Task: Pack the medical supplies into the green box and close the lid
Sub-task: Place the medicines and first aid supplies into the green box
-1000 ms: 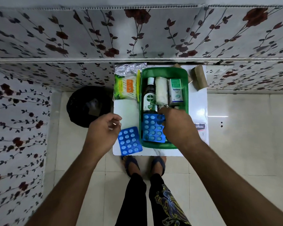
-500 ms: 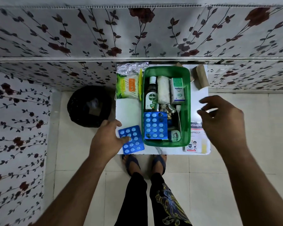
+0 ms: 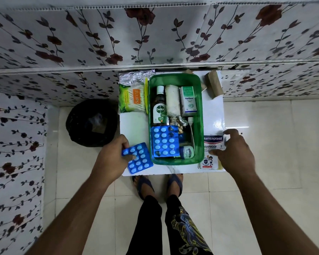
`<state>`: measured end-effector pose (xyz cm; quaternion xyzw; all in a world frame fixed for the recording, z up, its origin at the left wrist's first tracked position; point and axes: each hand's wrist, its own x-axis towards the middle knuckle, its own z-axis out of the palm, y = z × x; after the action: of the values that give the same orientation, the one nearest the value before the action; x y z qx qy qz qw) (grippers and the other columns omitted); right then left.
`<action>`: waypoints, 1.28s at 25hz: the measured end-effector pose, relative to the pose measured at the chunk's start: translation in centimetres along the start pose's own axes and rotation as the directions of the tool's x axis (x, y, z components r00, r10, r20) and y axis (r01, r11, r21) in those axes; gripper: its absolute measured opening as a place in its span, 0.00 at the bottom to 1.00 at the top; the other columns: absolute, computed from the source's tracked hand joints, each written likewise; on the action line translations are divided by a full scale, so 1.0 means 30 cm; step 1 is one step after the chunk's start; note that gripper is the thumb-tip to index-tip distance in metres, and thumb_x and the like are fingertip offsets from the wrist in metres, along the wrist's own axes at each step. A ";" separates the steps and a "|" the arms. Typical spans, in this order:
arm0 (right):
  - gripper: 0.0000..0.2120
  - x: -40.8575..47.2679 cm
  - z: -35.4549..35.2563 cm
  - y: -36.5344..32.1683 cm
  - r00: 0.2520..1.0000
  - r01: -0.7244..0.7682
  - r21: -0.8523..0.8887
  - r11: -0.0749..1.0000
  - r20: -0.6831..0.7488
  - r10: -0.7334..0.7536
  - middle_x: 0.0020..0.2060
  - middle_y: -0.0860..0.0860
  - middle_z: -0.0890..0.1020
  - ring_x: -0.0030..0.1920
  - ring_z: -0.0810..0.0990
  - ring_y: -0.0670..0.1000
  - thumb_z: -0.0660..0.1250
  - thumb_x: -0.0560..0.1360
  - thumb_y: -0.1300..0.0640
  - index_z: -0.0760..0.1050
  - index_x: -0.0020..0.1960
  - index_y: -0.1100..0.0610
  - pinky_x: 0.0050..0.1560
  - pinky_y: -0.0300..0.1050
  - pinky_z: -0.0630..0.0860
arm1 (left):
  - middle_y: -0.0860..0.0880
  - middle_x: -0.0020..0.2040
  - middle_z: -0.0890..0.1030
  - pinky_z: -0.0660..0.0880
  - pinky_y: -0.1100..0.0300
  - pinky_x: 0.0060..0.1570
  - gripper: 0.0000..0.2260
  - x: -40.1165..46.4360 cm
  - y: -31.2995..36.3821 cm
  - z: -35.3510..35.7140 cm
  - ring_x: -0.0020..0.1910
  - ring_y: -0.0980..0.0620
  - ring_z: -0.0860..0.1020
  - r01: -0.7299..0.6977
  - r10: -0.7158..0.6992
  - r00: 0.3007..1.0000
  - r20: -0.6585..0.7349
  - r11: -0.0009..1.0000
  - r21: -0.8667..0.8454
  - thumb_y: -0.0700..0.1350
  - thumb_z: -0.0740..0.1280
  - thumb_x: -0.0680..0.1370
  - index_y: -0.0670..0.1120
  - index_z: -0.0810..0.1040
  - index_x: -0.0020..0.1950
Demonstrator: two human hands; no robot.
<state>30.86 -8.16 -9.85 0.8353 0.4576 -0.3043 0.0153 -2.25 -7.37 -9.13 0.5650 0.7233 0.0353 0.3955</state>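
While the left hand (image 3: pixel 112 159) pinched a blister pack (image 3: pixel 138 158) just outside the box (image 3: pixel 199 100), at its 8 o'clock, the right hand's (image 3: pixel 234 153) fingers lay spread on the plaster packet (image 3: pixel 211 144) at 4 o'clock, its long axis running 12-to-6.

A round black bin (image 3: pixel 91 122) stands on the glossy cream floor tiles (image 3: pixel 265 144), just left of the small white tabletop (image 3: pixel 134 124). White wall panels printed with dark red roses and leafy vines (image 3: pixel 155 34) rise behind. Two blue sandals (image 3: pixel 144 186) rest on the floor below the tabletop's near edge.
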 end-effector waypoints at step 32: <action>0.08 -0.048 -0.333 -0.099 0.987 0.033 0.783 0.621 -0.122 0.102 0.38 0.51 0.85 0.33 0.82 0.45 0.67 0.77 0.65 0.76 0.51 0.54 0.31 0.42 0.76 | 0.52 0.46 0.81 0.74 0.65 0.43 0.07 0.071 0.425 -0.076 0.42 0.59 0.79 -0.387 0.353 0.888 -0.296 0.920 -0.062 0.39 0.68 0.75 0.48 0.81 0.50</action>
<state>32.92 -4.48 -0.22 0.7881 0.2632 -0.4073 -0.3792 6.32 -0.09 -2.35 0.6573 0.6469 0.2325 0.3089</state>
